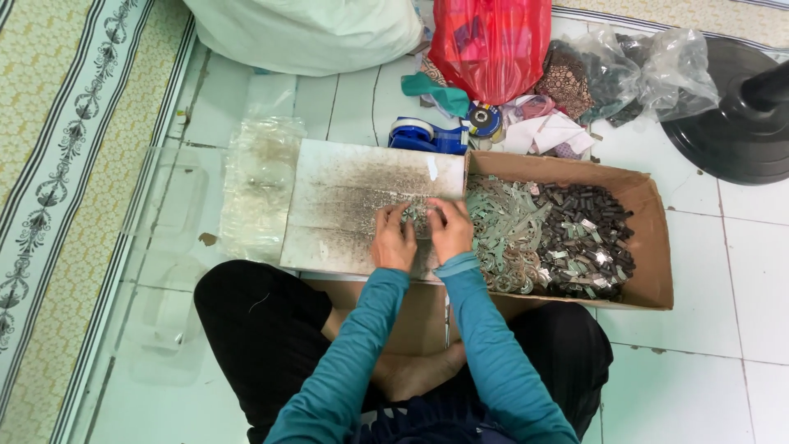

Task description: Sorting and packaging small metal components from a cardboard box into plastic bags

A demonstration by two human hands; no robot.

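Observation:
Both hands rest together on a dirty white board (353, 197) lying on the floor in front of my crossed legs. My left hand (393, 238) and my right hand (449, 228) pinch a small pale metal piece (417, 215) between their fingertips; its exact shape is too small to tell. Just right of the hands stands an open cardboard box (649, 247) holding several pale green flat metal pieces (505, 226) on its left side and a heap of small dark pieces (588, 234) on its right.
A blue tape dispenser (423, 134) lies behind the board. A red plastic bag (491, 45), a clear bag of dark parts (649, 70) and a white sack (308, 33) sit at the back. A black round fan base (740, 123) stands right. Clear plastic bags (259, 185) lie left, beside a patterned mat (57, 164).

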